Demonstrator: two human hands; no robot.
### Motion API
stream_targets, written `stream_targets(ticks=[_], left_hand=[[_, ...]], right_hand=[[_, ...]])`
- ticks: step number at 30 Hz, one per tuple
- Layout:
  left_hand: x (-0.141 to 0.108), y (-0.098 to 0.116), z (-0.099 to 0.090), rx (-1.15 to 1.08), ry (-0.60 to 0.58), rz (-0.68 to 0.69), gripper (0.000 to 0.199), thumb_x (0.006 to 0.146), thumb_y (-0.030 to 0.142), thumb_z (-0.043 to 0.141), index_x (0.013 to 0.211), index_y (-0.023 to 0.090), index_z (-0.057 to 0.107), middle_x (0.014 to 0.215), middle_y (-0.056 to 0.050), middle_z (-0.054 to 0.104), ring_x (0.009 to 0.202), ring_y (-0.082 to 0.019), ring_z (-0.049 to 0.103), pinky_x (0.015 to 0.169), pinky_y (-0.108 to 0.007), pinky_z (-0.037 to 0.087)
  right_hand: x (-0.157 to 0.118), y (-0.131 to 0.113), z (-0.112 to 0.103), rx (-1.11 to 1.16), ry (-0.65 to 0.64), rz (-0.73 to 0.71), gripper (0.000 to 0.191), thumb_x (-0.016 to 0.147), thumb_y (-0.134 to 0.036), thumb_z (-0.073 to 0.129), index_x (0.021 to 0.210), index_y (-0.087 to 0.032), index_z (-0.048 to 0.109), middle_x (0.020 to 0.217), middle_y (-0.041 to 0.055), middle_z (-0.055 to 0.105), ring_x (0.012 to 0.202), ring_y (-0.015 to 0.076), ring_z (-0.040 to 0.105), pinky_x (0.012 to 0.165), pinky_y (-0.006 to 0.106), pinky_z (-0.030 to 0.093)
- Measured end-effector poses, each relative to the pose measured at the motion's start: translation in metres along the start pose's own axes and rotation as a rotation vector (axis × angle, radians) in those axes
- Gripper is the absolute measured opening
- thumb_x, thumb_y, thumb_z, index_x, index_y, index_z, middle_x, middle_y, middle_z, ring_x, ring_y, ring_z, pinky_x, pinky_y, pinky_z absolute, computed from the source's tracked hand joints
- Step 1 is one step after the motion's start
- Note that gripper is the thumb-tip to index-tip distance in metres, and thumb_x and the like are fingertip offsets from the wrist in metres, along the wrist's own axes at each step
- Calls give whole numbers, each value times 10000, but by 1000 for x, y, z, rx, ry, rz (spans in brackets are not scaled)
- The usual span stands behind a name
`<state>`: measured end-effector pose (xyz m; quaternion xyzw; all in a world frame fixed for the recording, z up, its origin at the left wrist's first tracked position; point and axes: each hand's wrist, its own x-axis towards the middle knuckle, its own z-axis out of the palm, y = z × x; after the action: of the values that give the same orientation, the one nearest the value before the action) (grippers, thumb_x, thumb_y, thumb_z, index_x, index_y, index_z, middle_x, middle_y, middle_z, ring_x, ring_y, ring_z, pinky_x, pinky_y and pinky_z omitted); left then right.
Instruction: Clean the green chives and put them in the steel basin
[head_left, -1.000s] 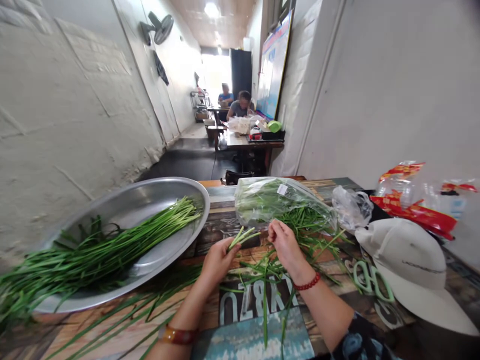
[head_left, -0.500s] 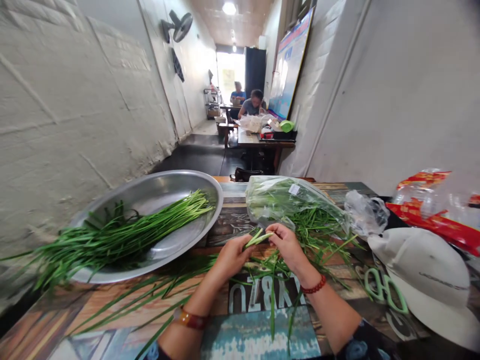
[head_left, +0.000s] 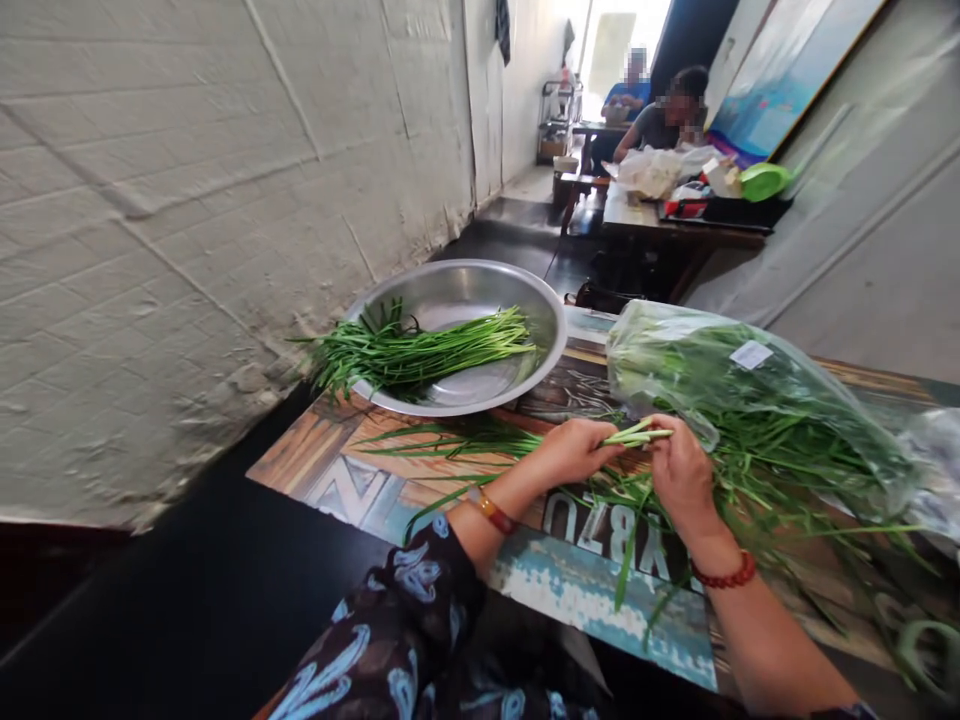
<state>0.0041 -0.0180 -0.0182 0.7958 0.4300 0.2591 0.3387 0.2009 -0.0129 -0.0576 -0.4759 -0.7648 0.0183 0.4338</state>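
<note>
My left hand [head_left: 576, 450] is closed round a small bunch of green stalks [head_left: 626, 437], whose pale ends point right. The long leaves [head_left: 457, 438] trail out to the left over the table. At the pale ends, my right hand [head_left: 681, 470] pinches the tips with thumb and fingers. Beyond my left hand, a wide metal basin [head_left: 480, 390] holds a larger bundle of green stalks [head_left: 450, 348], its leaves hanging over the left rim. Loose greens [head_left: 757, 470] lie right of my right hand, partly under a clear plastic bag [head_left: 720, 340] filled with more.
Green-handled scissors [head_left: 930, 655] lie at the lower right edge, beside a crumpled clear bag [head_left: 934, 460]. Farther back, two people sit at tables [head_left: 637, 215] with bags and a green bowl [head_left: 765, 180]. A white wall [head_left: 187, 220] runs along the left.
The view has turned left and down, so the basin, bag and hands appear farther right. The cap has left the view. Both hands still hold the small bunch.
</note>
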Motion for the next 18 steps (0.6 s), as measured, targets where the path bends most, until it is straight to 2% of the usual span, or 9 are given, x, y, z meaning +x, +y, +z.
stream_targets(ticks=[2,4,7,9,11,14,16,18], left_hand=[[1,-1,0,-10,-1,0,282,943,350,504,742,161,564,648,50,496,636,-95,452,587,-210,276],[3,-2,-1,-52,10,-4,279,935,349,508,745,157,576,644,49,495,634,-97,450,583,-209,276],[7,-3,-5,-180,48,-20,250,928,324,500,799,141,612,662,43,506,636,-101,451,594,-206,302],[11,-3,-9,-239,55,-14,258,923,327,500,816,129,625,679,37,521,654,-105,456,621,-210,326],[14,-3,-12,-259,55,-8,270,912,333,512,780,123,619,674,33,519,664,-109,454,633,-215,333],[15,-2,-16,-279,53,5,278,909,336,516,775,121,631,685,24,541,681,-115,469,655,-224,353],[14,-1,-15,-312,36,25,276,914,336,514,852,116,668,750,5,597,731,-127,511,700,-235,386],[12,-2,-13,-346,1,42,285,916,343,522,928,112,688,810,-10,636,773,-139,544,736,-243,413]], right_hand=[[1,2,-1,-21,-18,36,309,842,-126,381,1064,-187,587,967,100,681,868,226,638,797,361,502],[6,4,-6,-1,-3,138,274,867,-162,391,1042,-190,600,921,78,678,796,204,624,767,344,491],[16,8,-17,159,162,409,245,938,-307,407,990,-187,614,680,-8,578,610,147,541,652,282,461],[20,9,-21,332,211,523,272,938,-393,451,1002,-185,615,613,-48,511,542,117,482,585,244,430],[23,7,-22,459,182,572,293,911,-445,512,990,-188,628,628,-47,523,544,105,480,560,229,422],[22,-3,-16,614,57,592,307,858,-452,602,1020,-195,645,728,-19,605,601,106,535,588,232,456],[21,-11,-11,691,-32,561,323,828,-427,653,1062,-205,643,828,2,657,683,119,586,660,249,493],[20,-16,-7,711,-93,499,288,811,-405,681,1019,-208,654,884,16,680,761,137,616,734,271,509]])
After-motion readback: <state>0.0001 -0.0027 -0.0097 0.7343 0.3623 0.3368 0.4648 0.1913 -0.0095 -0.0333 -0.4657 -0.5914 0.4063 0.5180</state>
